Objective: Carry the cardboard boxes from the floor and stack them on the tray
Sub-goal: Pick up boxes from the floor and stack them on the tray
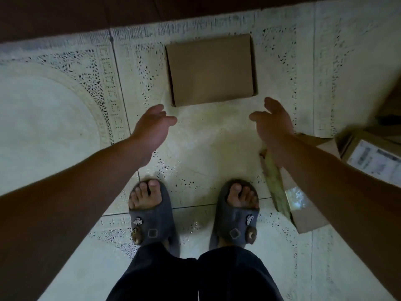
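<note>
So this looks like the reach-in step: both arms are stretched toward the plain brown flat cardboard box (211, 70), which lies flat on the pale patterned tiled floor (54, 127). The left hand (152, 129) is just short of the box's near-left corner and the right hand (273, 122) is just short of its near-right corner. Neither touches it. The fingers (168, 119) on both are loosely spread and relaxed, palms turned toward each other, holding nothing.

My guess at the next move: bend lower, get 1 hand on each side edge of the box, squeeze evenly and lift it level.

The grey slippers (152, 227) stand nearer the camera than the box. Off to the box's right and nearer the camera, there's a brown carton with a white printed label (368, 153), cut by the frame edge, plus a flat brown cardboard piece (308, 213) partly under the right arm.

The tray isn't in view at all. The label is too blurred to read, and the dark strip (65, 14) beyond the box is too murky to identify.
</note>
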